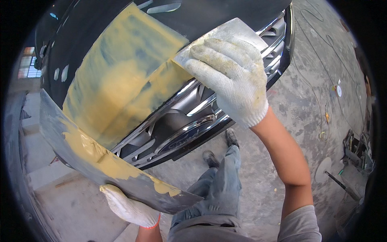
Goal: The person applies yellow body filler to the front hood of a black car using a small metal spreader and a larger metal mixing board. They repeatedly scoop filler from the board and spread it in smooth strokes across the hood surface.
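My right hand, in a stained white knit glove, grips a flat metal spreader at the edge of a yellow filler patch on a dark car hood, above the chrome grille. Low on the left, my gloved left hand holds a long grey board from underneath, smeared with yellow putty. The board lies across my view, below the patch and over part of the grille's lower left.
My legs and shoes stand on a stained concrete floor. Hoses or cords trail along the right, near a dark cluster of equipment and a round pad on a handle. A window shows at the far left.
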The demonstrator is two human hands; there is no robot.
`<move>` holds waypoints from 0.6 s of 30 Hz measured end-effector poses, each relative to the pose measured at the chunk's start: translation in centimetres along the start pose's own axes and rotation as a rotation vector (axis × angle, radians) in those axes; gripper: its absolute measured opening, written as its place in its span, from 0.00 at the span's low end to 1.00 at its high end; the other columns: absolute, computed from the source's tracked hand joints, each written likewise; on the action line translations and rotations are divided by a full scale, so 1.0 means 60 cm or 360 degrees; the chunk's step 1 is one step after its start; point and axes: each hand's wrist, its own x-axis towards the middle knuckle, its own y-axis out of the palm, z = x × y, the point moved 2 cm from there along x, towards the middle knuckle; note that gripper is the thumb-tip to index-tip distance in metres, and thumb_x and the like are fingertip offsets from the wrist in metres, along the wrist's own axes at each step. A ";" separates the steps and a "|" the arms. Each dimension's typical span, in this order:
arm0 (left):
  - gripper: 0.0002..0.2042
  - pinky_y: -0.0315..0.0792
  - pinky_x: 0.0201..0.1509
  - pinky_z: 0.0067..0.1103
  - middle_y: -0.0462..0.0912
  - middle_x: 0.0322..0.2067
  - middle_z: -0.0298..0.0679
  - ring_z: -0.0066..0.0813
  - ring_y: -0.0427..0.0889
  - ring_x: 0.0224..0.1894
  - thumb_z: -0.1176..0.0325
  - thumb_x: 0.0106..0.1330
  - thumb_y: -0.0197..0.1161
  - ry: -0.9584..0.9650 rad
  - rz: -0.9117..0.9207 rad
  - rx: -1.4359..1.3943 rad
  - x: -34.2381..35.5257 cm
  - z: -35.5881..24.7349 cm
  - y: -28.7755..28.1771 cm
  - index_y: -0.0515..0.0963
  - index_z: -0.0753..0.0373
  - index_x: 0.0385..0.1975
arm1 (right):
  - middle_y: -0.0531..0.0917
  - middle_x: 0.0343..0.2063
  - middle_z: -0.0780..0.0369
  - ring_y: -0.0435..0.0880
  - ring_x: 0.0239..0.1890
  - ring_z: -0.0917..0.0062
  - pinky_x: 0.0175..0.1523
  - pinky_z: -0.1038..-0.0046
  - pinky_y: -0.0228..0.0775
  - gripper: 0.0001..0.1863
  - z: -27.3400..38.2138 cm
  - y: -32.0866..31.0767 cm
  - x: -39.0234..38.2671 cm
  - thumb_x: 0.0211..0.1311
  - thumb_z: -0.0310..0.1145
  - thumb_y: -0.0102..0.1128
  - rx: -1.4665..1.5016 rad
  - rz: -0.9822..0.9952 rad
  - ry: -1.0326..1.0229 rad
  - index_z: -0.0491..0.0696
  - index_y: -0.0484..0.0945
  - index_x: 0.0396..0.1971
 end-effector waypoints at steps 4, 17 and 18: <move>0.25 0.79 0.56 0.25 0.81 0.50 0.38 0.25 0.81 0.48 0.47 0.90 0.52 -0.0059 -0.0032 -0.0078 0.001 0.002 0.006 0.77 0.67 0.63 | 0.91 0.54 0.67 0.88 0.59 0.68 0.64 0.58 0.78 0.24 0.007 -0.001 -0.020 0.52 0.32 0.67 0.0099 0.0113 0.0034 0.56 0.90 0.52; 0.20 0.75 0.73 0.32 0.85 0.63 0.54 0.38 0.83 0.64 0.66 0.86 0.60 0.0308 -0.0048 0.0325 -0.010 0.006 0.084 0.80 0.79 0.64 | 0.92 0.50 0.53 0.92 0.54 0.57 0.59 0.55 0.86 0.22 0.078 -0.199 -0.027 0.51 0.30 0.80 0.0613 0.0076 0.0485 0.46 0.92 0.49; 0.19 0.75 0.73 0.33 0.86 0.63 0.56 0.41 0.84 0.65 0.67 0.86 0.60 0.0398 -0.0015 0.0430 -0.014 0.008 0.102 0.80 0.80 0.63 | 0.92 0.52 0.53 0.93 0.54 0.56 0.60 0.55 0.86 0.22 0.097 -0.223 -0.019 0.53 0.29 0.80 0.0986 0.0209 0.0848 0.45 0.92 0.51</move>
